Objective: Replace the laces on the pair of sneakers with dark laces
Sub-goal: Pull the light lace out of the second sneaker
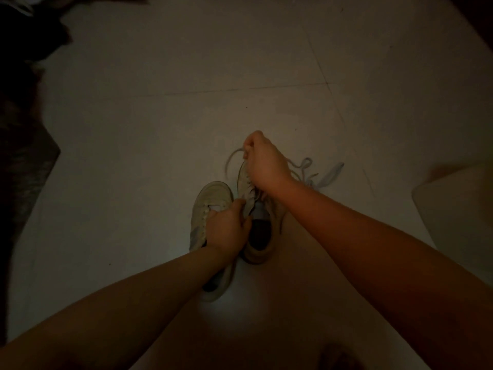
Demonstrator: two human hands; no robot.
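Forearms: both reach in from the near edge over the tiled floor (160, 129).
Left hand (226, 228): fingers curled round the tongue of the right sneaker (256, 236).
Right hand (264, 161): fingers pinch a pale lace (230, 161) above that sneaker's toe.
Left sneaker (210, 201): on the floor, touching the right one.
Loose lace (322, 174): on the floor, right of the sneakers.
Dark laces: cannot tell where.

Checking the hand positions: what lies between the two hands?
In the head view, the right sneaker spans that stretch: the left hand grips its tongue, the right hand pinches its light lace above the toe.
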